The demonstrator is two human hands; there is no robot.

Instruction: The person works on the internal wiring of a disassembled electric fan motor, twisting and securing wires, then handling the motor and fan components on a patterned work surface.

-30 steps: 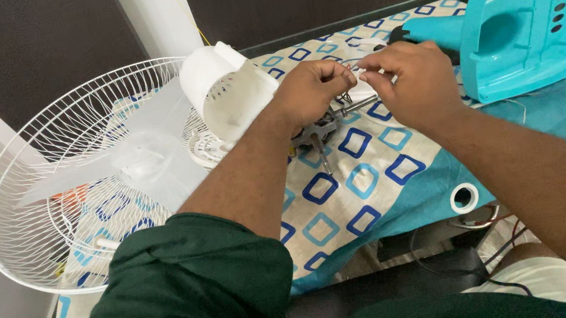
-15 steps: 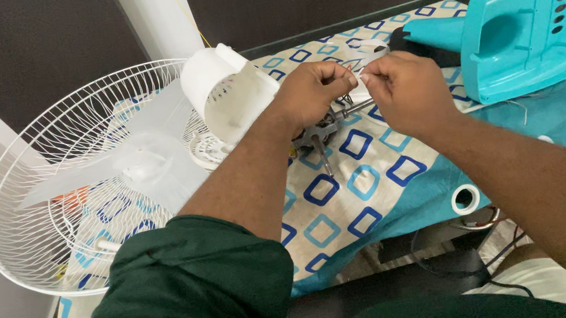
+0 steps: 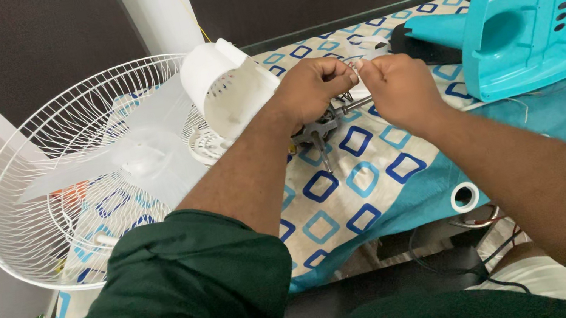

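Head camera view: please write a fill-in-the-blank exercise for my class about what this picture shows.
1. Both hands meet above a small metal ____ on the patterned cloth.
2. The wire fan guard is ____ in colour.
3. The plastic base beside the right hand is ____.
4. The sleeve on the arm of the left hand is dark ____.

Missing words: motor; white; turquoise; green

White fan guard (image 3: 62, 211), teal plastic housing (image 3: 544, 23)
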